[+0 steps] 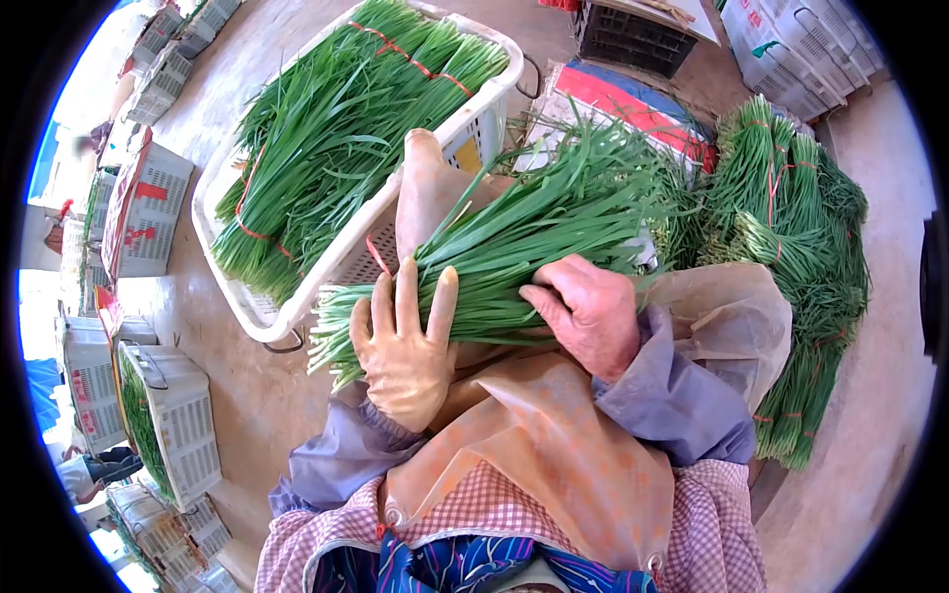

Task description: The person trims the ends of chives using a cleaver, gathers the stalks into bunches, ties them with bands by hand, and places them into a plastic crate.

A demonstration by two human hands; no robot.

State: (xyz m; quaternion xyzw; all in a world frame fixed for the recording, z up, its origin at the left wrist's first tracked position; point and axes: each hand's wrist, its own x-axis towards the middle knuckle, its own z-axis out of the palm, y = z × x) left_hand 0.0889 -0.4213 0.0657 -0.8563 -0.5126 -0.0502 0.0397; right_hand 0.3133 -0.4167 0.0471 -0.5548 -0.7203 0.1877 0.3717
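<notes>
Holding one bunch of green stalks (514,267) at the centre of the frame, beside one large white crate (341,252) at upper left; resting one gloved left hand (403,356) near the pale ends (336,331) with straight, spread fingers; gripping the leaves (568,212) with one right hand (591,311), curled, knuckles up

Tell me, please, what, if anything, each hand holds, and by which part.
A bunch of greens: the gloved left hand lies spread over it near the stem ends, while the bare right hand grips it farther along the leaves.
</notes>
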